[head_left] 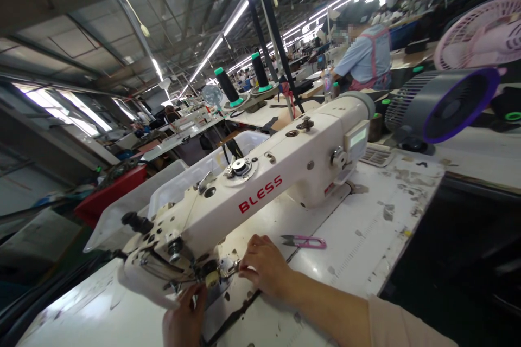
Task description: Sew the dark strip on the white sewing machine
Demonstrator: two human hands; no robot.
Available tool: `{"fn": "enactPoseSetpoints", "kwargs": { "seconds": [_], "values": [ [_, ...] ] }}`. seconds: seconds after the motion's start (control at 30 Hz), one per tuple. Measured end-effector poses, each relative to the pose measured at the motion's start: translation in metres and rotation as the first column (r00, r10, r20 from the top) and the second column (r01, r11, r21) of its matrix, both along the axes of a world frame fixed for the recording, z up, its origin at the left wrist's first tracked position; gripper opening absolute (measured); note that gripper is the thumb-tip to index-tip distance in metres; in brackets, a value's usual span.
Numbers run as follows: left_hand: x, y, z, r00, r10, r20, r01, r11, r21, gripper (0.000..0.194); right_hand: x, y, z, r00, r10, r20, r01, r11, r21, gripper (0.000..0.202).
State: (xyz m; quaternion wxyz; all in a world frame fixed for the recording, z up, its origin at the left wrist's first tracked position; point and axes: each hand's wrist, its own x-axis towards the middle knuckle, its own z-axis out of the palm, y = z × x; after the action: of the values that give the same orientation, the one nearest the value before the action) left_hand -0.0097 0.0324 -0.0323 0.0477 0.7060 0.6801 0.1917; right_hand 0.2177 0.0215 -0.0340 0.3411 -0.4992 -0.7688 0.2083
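Observation:
A white sewing machine (pixel 260 190) with red "BLESS" lettering stands across the table. My left hand (pixel 185 312) is at the needle end of the machine, its fingers pinched together under the head; what they hold is hidden. On the other side of the needle area, my right hand (pixel 266 265) has its fingers curled, with the fingertips by a small metal part (pixel 228 265) on the machine bed. Whatever may be between those fingers is too small to make out. A narrow dark strip (pixel 234 317) runs over the tabletop between my hands.
Pink-handled thread snips (pixel 311 242) lie right of my right hand. White plastic bins (pixel 122 217) stand behind the machine. A grey fan with a purple rim (pixel 443 105) is at the right. Black thread cones (pixel 230 88) and a co-worker in blue (pixel 366 57) are beyond.

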Motion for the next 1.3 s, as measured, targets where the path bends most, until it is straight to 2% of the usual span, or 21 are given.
{"fn": "enactPoseSetpoints", "kwargs": {
  "seconds": [0.1, 0.2, 0.33, 0.5, 0.77, 0.97, 1.3],
  "values": [
    [-0.004, 0.004, -0.006, 0.997, 0.041, -0.072, -0.048, 0.994, -0.094, 0.032, 0.0, 0.001, 0.002, 1.0, -0.007, -0.011, 0.007, 0.999, -0.04, 0.027],
    [-0.008, 0.006, -0.014, 0.985, 0.098, -0.145, -0.124, 0.976, -0.179, 0.031, 0.0, 0.002, 0.003, 1.0, -0.019, -0.025, 0.017, 0.997, -0.076, 0.024],
    [-0.01, 0.008, -0.018, 0.963, 0.164, -0.215, -0.209, 0.956, -0.207, 0.025, -0.001, 0.003, 0.003, 0.998, -0.027, -0.052, 0.022, 0.996, -0.091, 0.017],
    [-0.005, 0.006, -0.013, 0.968, 0.176, -0.18, -0.211, 0.958, -0.195, 0.017, -0.002, 0.002, 0.003, 0.997, -0.022, -0.073, 0.016, 0.997, -0.077, 0.017],
    [0.007, 0.005, -0.005, 0.941, 0.183, -0.285, -0.241, 0.953, -0.183, 0.015, -0.002, 0.003, 0.002, 0.995, -0.036, -0.093, 0.03, 0.997, -0.074, 0.016],
    [0.014, 0.002, 0.002, 0.935, 0.196, -0.296, -0.271, 0.933, -0.236, 0.017, -0.002, 0.002, 0.002, 0.996, -0.032, -0.084, 0.027, 0.997, -0.066, 0.016],
    [0.021, 0.001, 0.006, 0.937, 0.225, -0.266, -0.304, 0.9, -0.311, 0.021, -0.003, 0.003, 0.002, 0.996, -0.02, -0.086, 0.014, 0.997, -0.074, 0.023]
  ]
}}
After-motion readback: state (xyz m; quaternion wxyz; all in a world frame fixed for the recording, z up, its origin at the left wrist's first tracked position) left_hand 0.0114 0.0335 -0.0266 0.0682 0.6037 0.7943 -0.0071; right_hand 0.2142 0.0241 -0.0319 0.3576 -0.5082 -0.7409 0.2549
